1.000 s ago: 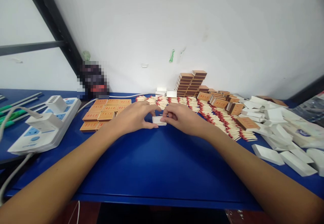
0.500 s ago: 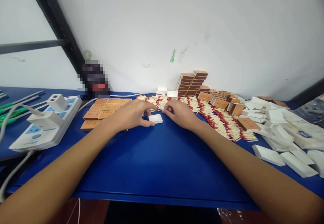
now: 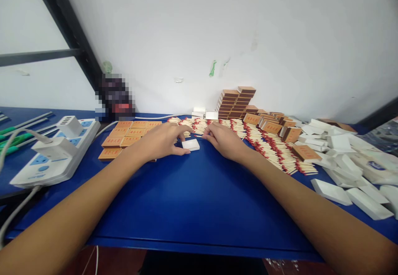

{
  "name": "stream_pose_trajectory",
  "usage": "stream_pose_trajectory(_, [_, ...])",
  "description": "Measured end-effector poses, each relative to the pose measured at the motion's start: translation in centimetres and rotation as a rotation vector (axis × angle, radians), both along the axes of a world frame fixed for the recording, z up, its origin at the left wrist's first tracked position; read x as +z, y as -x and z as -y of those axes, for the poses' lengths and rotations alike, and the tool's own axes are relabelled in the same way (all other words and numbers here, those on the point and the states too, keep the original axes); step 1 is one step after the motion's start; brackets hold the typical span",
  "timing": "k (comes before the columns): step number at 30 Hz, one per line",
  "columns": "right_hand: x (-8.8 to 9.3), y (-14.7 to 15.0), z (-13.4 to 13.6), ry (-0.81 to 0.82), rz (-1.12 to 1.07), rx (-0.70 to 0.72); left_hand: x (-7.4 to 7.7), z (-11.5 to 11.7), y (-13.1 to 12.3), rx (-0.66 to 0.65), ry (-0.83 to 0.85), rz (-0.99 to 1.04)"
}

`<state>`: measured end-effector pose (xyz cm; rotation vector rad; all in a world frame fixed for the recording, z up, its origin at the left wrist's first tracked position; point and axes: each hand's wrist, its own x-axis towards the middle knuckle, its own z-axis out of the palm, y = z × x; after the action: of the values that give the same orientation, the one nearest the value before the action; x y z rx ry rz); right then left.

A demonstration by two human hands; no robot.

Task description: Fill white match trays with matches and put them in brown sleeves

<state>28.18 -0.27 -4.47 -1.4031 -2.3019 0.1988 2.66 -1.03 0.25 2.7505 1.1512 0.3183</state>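
A small white matchbox tray lies on the blue table between the hands. My left hand steadies it at its left end, the thumb along the front and the curled fingers at the back. Just to the tray's right, my right hand has its fingers pinched together at the near edge of the loose matches. Whatever is between those fingertips is hidden. The red-headed matches spread in rows behind both hands and off to the right.
Filled-looking orange matchboxes stand in rows at left, beside a white power strip with cables. Brown-sided matchboxes are stacked against the wall. More matchboxes lie on the matches. White trays pile up at right.
My right hand has shifted slightly to the right, away from the tray. The left hand and the tray stay nearly where they were.
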Motion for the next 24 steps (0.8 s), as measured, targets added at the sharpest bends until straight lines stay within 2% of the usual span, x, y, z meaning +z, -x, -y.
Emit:
stream_pose_trajectory(5, [1.4, 0.8, 2.1, 0.004, -0.011, 0.122, 0.0, 0.3, -0.1, 0.007, -0.026, -0.004])
stream_pose_trajectory(9, [1.6, 1.9, 3.2, 0.035, 0.012, 0.158, -0.1, 0.4, -0.2, 0.013, -0.042, -0.009])
stream_pose_trajectory(12, [1.1, 1.6, 2.5, 0.023, -0.053, 0.158, 0.0, 0.4, -0.2, 0.012, -0.029, -0.011])
stream_pose_trajectory(15, [0.3, 0.6, 0.8, -0.067, -0.114, 0.066, 0.1, 0.4, -0.2, 0.013, -0.009, -0.019])
stream_pose_trajectory(19, [-0.5, -0.2, -0.8, -0.079, -0.072, 0.008, 0.2, 0.4, -0.2, 0.017, -0.003, -0.024])
stream_pose_trajectory(24, [-0.7, 0.4, -0.9, -0.062, -0.027, -0.004, 0.2, 0.4, -0.2, 0.023, -0.042, -0.045])
